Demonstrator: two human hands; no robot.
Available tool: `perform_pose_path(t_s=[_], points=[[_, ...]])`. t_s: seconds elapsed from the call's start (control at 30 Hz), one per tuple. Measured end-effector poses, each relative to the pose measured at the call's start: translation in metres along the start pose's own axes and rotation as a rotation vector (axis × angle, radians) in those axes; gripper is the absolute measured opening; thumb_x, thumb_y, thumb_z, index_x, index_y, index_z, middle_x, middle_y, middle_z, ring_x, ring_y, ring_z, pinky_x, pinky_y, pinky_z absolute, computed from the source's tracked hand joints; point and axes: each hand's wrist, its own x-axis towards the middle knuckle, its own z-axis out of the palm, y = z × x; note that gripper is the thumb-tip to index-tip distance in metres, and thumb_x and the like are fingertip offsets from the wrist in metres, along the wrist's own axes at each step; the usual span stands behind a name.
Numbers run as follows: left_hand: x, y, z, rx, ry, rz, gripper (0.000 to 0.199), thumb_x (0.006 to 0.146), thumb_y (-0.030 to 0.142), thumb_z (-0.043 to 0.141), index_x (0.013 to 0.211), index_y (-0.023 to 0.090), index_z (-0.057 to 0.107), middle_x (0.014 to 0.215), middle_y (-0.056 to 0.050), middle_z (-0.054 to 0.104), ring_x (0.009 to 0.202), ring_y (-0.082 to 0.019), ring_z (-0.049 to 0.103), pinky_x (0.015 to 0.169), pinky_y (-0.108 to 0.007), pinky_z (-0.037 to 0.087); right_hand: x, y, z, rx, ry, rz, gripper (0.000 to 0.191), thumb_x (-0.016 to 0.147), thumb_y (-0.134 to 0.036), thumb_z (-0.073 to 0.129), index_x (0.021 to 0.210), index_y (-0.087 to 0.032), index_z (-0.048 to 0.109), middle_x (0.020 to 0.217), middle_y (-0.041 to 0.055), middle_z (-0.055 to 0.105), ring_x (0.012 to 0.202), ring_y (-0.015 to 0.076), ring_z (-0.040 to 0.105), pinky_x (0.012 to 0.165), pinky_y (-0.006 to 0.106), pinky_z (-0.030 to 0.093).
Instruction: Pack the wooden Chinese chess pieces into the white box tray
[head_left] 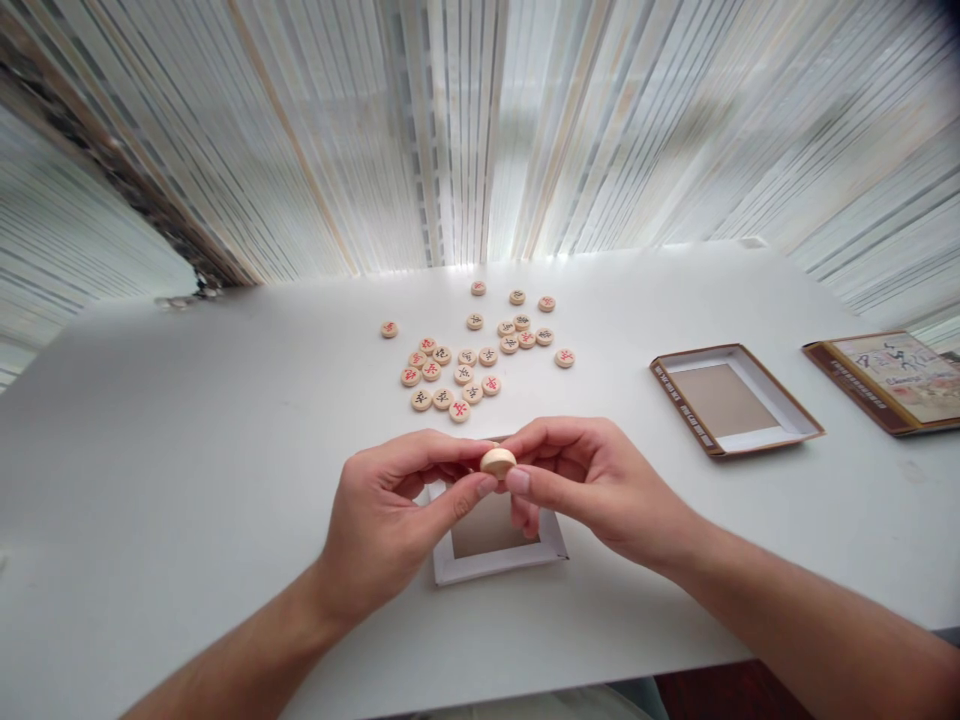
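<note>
Between the fingertips of both hands is a round wooden Chinese chess piece (498, 462), its plain pale side towards me. My left hand (401, 510) pinches it from the left, and my right hand (581, 480) grips it from the right. Whatever marking it bears is not visible. Below the hands lies a shallow box tray (499, 570) with white edges and a grey-brown bottom, partly covered by my fingers. Just beyond my hands, several more pieces (463, 374) with red or black characters lie scattered on the white table (225, 450).
To the right rests another shallow open box part (739, 400) with a brown printed rim. Farther right is a flat printed box or board (892, 380), cut off by the frame edge. A striped string curtain (465, 130) hangs along the table's far edge.
</note>
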Motion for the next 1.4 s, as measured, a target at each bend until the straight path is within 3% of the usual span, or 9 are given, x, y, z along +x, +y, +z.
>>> perform_pose_path(t_s=[0.13, 0.3, 0.4, 0.63, 0.73, 0.87, 1.1, 1.27, 1.4], points=[[0.0, -0.004, -0.001, 0.093, 0.01, 0.133, 0.034, 0.089, 0.005, 0.085, 0.111, 0.03, 0.087, 0.097, 0.001, 0.085, 0.086, -0.013, 0.077, 0.078, -0.022, 0.063, 0.001, 0.002, -0.001, -0.041, 0.023, -0.043, 0.015, 0.089, -0.025, 0.091, 0.103, -0.021, 0.088, 0.078, 0.0009, 0.081, 0.066, 0.0084, 0.074, 0.066, 0.015, 0.063], [0.003, -0.005, -0.001, 0.097, -0.02, 0.2, 0.038, 0.089, 0.0, 0.082, 0.109, 0.032, 0.089, 0.102, -0.002, 0.084, 0.092, -0.017, 0.079, 0.082, -0.027, 0.064, 0.001, 0.006, -0.001, -0.089, 0.08, -0.082, 0.019, 0.081, -0.017, 0.095, 0.097, -0.021, 0.086, 0.082, 0.0006, 0.082, 0.071, 0.0104, 0.075, 0.067, 0.016, 0.064], [0.003, -0.004, 0.0, 0.082, -0.015, 0.134, 0.033, 0.089, 0.004, 0.083, 0.107, 0.031, 0.089, 0.1, -0.003, 0.083, 0.091, -0.017, 0.078, 0.081, -0.026, 0.064, 0.0, 0.008, -0.001, -0.187, 0.119, -0.16, 0.023, 0.08, -0.011, 0.093, 0.098, -0.021, 0.084, 0.089, 0.0011, 0.084, 0.077, 0.0117, 0.077, 0.072, 0.017, 0.065], [0.004, 0.002, 0.001, -0.174, -0.091, -0.202, 0.025, 0.094, 0.012, 0.079, 0.115, 0.022, 0.086, 0.095, -0.005, 0.085, 0.085, -0.016, 0.08, 0.084, -0.024, 0.067, -0.002, 0.012, -0.004, -0.585, 0.147, -0.51, 0.022, 0.088, -0.01, 0.082, 0.109, -0.017, 0.078, 0.092, 0.0046, 0.084, 0.076, 0.0141, 0.078, 0.075, 0.024, 0.067], [0.006, 0.006, 0.001, -0.24, -0.093, -0.258, 0.02, 0.093, 0.013, 0.081, 0.11, 0.02, 0.087, 0.085, -0.003, 0.084, 0.075, -0.012, 0.076, 0.075, -0.019, 0.066, -0.001, 0.011, -0.005, -0.729, 0.127, -0.623, 0.021, 0.089, -0.008, 0.079, 0.109, -0.012, 0.078, 0.088, 0.0078, 0.083, 0.072, 0.0147, 0.077, 0.071, 0.025, 0.067], [0.007, 0.007, 0.002, -0.245, -0.075, -0.294, 0.015, 0.09, 0.015, 0.086, 0.105, 0.017, 0.087, 0.088, -0.005, 0.085, 0.075, -0.013, 0.077, 0.074, -0.019, 0.066, -0.001, 0.007, -0.006, -0.893, 0.094, -0.725, 0.019, 0.09, -0.007, 0.077, 0.109, -0.011, 0.077, 0.09, 0.0096, 0.084, 0.071, 0.0151, 0.076, 0.07, 0.026, 0.066], [0.007, 0.005, 0.002, -0.196, -0.055, -0.256, 0.013, 0.092, 0.016, 0.083, 0.105, 0.016, 0.085, 0.088, -0.005, 0.085, 0.075, -0.014, 0.077, 0.074, -0.021, 0.067, -0.002, -0.001, -0.009, -1.051, 0.092, -0.686, 0.011, 0.092, -0.013, 0.077, 0.1, -0.018, 0.073, 0.085, 0.0049, 0.082, 0.069, 0.0155, 0.073, 0.068, 0.027, 0.063], [0.01, 0.005, -0.002, -0.096, -0.005, -0.223, 0.01, 0.095, 0.017, 0.077, 0.1, 0.017, 0.086, 0.086, -0.005, 0.084, 0.072, -0.014, 0.076, 0.072, -0.021, 0.065, 0.003, -0.009, -0.024, -1.14, 0.136, -0.635, 0.013, 0.089, -0.015, 0.077, 0.098, -0.021, 0.071, 0.086, 0.0031, 0.08, 0.068, 0.0165, 0.07, 0.066, 0.03, 0.061], [0.011, 0.006, -0.004, -0.059, 0.028, -0.211, 0.009, 0.095, 0.018, 0.077, 0.097, 0.017, 0.086, 0.077, -0.004, 0.082, 0.07, -0.014, 0.075, 0.069, -0.02, 0.063, 0.007, -0.015, -0.036, -1.181, 0.095, -0.566, 0.013, 0.089, -0.013, 0.075, 0.097, -0.022, 0.071, 0.089, 0.0031, 0.08, 0.074, 0.0179, 0.071, 0.07, 0.032, 0.06]])
